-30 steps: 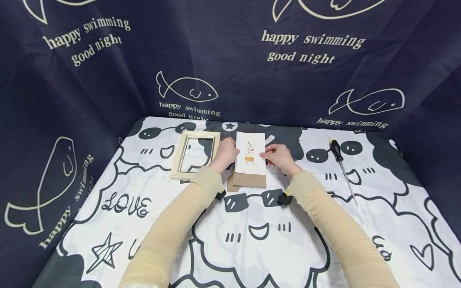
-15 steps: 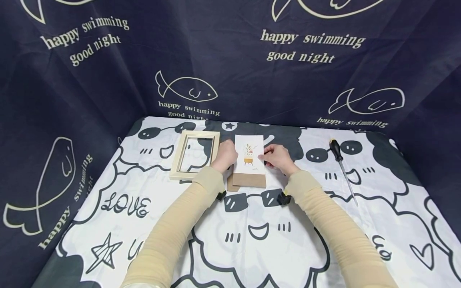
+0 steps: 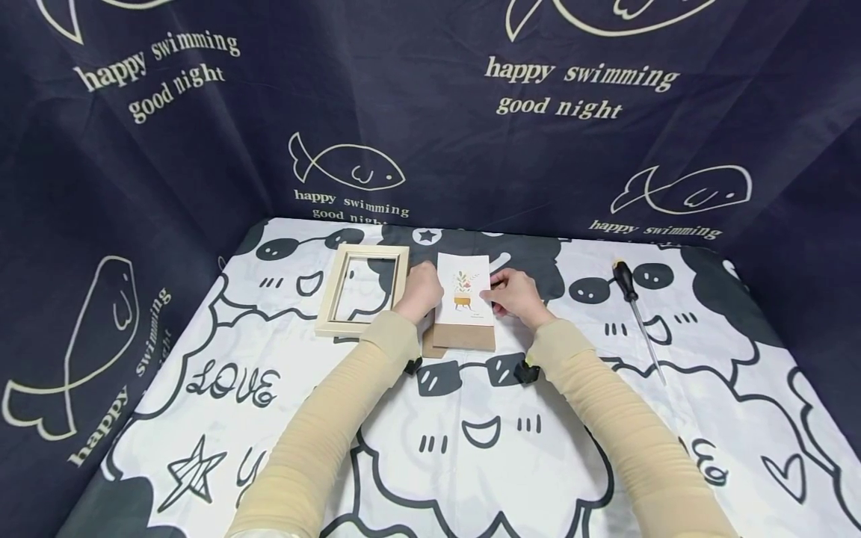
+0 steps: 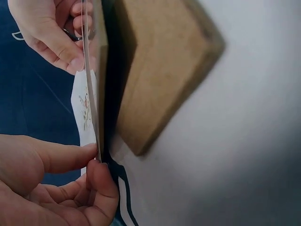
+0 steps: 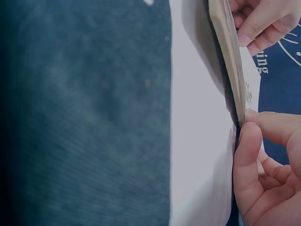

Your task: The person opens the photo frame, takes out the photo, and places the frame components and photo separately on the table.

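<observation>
A white picture card (image 3: 464, 306) printed with a potted plant lies over a brown backing board (image 3: 464, 338), whose lower strip shows below it. My left hand (image 3: 421, 290) is at the card's left edge. In the left wrist view, its thumb and finger pinch the brown board's edge (image 4: 102, 103) along with a thin clear sheet (image 4: 88, 52). On the opposite edge, my right hand (image 3: 516, 297) pinches the stack between thumb and forefinger, as the right wrist view also shows. Beneath, another brown piece (image 3: 432, 346) sticks out at lower left.
A cream picture frame (image 3: 336, 329) with an open middle lies left of my left hand. Far to the right rests a screwdriver (image 3: 624, 280) with a black handle. The tabletop is covered by a cartoon-print cloth (image 3: 484, 478), and a dark blue curtain (image 3: 444, 164) hangs behind.
The card's top edge has come slightly nearer to me and a little left. My left hand has shifted slightly nearer too. Frame and screwdriver stay put.
</observation>
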Demonstrator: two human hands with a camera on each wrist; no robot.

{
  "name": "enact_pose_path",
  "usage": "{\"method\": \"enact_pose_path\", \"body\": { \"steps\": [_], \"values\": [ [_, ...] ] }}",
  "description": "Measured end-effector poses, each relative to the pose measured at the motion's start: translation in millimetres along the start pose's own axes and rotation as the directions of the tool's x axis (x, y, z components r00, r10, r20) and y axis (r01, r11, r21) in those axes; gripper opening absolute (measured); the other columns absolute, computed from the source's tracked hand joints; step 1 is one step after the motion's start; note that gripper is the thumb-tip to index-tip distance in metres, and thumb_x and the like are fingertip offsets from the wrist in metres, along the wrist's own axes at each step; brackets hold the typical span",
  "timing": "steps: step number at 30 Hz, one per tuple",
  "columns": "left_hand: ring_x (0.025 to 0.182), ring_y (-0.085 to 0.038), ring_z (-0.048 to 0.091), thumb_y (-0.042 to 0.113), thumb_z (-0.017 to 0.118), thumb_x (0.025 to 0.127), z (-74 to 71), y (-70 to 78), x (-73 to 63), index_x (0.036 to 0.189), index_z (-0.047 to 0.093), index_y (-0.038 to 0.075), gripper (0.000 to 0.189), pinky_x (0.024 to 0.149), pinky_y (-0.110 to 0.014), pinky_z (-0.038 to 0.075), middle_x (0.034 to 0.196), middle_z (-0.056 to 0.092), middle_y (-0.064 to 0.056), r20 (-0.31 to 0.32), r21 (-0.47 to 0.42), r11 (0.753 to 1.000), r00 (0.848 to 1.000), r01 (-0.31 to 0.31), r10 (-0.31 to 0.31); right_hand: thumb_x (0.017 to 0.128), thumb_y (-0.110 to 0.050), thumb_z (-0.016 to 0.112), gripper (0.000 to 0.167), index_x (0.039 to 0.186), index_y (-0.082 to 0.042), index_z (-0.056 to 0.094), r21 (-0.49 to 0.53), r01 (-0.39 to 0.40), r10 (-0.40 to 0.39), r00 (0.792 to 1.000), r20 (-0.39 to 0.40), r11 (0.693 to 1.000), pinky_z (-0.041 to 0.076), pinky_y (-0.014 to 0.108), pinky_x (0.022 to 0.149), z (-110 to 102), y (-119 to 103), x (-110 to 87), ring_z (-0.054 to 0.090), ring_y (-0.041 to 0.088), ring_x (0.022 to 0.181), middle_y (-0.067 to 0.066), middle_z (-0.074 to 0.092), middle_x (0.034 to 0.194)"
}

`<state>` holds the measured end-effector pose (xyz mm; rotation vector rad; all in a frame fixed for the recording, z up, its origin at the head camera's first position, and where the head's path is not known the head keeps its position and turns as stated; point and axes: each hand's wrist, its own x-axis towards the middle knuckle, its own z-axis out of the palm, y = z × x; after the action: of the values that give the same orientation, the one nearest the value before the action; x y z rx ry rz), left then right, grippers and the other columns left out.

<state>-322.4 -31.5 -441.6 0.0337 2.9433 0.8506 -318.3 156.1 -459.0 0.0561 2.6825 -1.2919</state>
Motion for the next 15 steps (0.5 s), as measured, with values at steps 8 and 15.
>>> {"method": "enact_pose_path", "body": {
  "steps": [8, 15],
  "values": [
    [0.094, -0.032, 0.065, -0.005, 0.053, 0.082, -0.1, -1.6, 0.5, 0.105, 0.061, -0.009, 0.024, 0.081, -0.038, 0.054, 0.101, 0.065, -0.022, -0.008, 0.01, 1.0, 1.0, -0.01, 0.01, 0.081, -0.014, 0.074, 0.042, 0.115, 0.002, 0.056, 0.018, -0.011, 0.011, 1.0, -0.002, 1.0, 0.051, 0.025, 0.046, 1.8, 0.3, 1.2, 0.056, 0.008, 0.045, 0.006, 0.06, 0.072],
    [0.093, -0.028, 0.065, 0.003, 0.058, 0.085, -2.4, -2.3, 0.0, 0.104, 0.063, -0.008, 0.022, 0.08, -0.035, 0.054, 0.102, 0.066, -0.02, 0.024, 0.01, 1.0, 1.0, 0.017, -0.017, 0.084, -0.018, 0.07, 0.043, 0.119, 0.0, 0.055, -0.003, -0.021, 0.021, 1.0, 0.023, 1.0, 0.051, 0.024, 0.047, -0.4, -1.2, 0.6, 0.058, 0.009, 0.046, 0.007, 0.061, 0.073]
  ]
}}
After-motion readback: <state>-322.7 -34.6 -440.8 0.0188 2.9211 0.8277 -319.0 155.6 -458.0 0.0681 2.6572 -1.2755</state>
